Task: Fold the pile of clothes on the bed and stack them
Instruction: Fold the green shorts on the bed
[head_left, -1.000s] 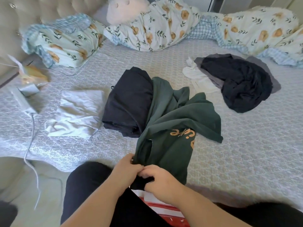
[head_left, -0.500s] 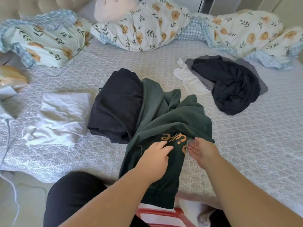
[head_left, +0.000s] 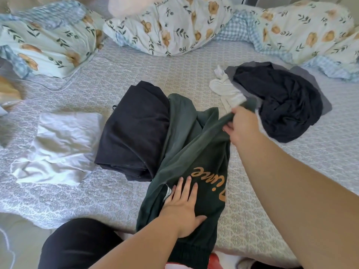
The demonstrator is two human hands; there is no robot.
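A dark green garment (head_left: 196, 152) with orange lettering lies stretched from the bed's near edge toward the middle. My left hand (head_left: 183, 208) presses flat on its lower part, fingers straight. Farther out, my right hand (head_left: 241, 127) grips the garment's far end, fingers curled round the cloth. A folded black garment (head_left: 134, 131) sits just left of the green one, partly under it. A folded white garment (head_left: 58, 146) lies farther left. An unfolded heap of black (head_left: 281, 105), grey and white clothes (head_left: 226, 90) lies right of my right hand.
The grey patterned bed cover (head_left: 194, 70) spreads all around. Floral pillows and a bunched duvet (head_left: 174, 30) line the far side. A white cable (head_left: 66, 84) runs at the left. My dark-clothed knee (head_left: 77, 245) is at the near edge.
My hands have come off the garment's cuff and parted. The right hand has reached out to its far end and taken hold; the left now presses flat on the lower part.
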